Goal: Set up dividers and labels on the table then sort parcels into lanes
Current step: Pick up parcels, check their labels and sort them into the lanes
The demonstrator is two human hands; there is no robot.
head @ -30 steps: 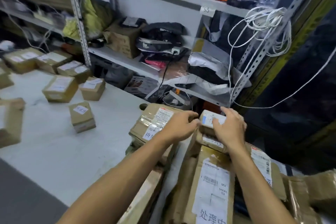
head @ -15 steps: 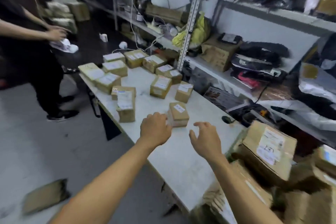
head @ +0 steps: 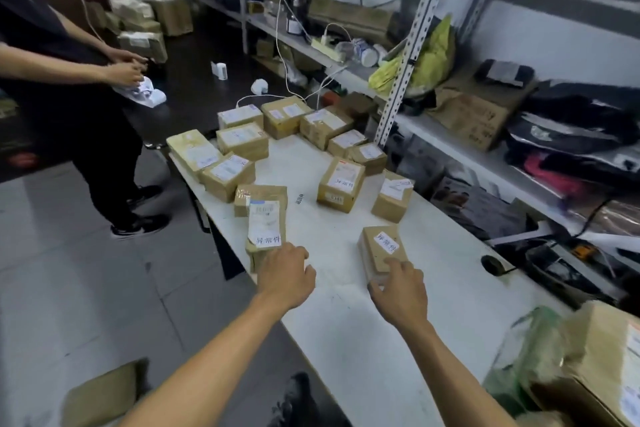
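Note:
Several taped brown parcels lie on the white table point(head: 349, 343), most of them grouped at its far end point(head: 242, 140). My right hand point(head: 400, 289) lies on the near end of a small parcel point(head: 379, 246) with a handwritten white label, thumb against its left side. My left hand point(head: 287, 274) has its fingers curled at the near corner of a long parcel point(head: 266, 229) that carries a shipping label. Whether those fingers hold that parcel is hidden under the hand. A tiny label strip point(head: 300, 199) lies on the bare tabletop between parcels.
Another person point(head: 69, 80) stands left of the table's far end, holding something white. Metal shelving point(head: 405, 80) full of goods runs along the right. More parcels are piled at the lower right point(head: 606, 357). A cardboard piece point(head: 100, 395) lies on the floor.
My view swung left from the parcel pile to the table. Both hands left the pile; the right now sits on the small labelled parcel, the left at the long parcel's end.

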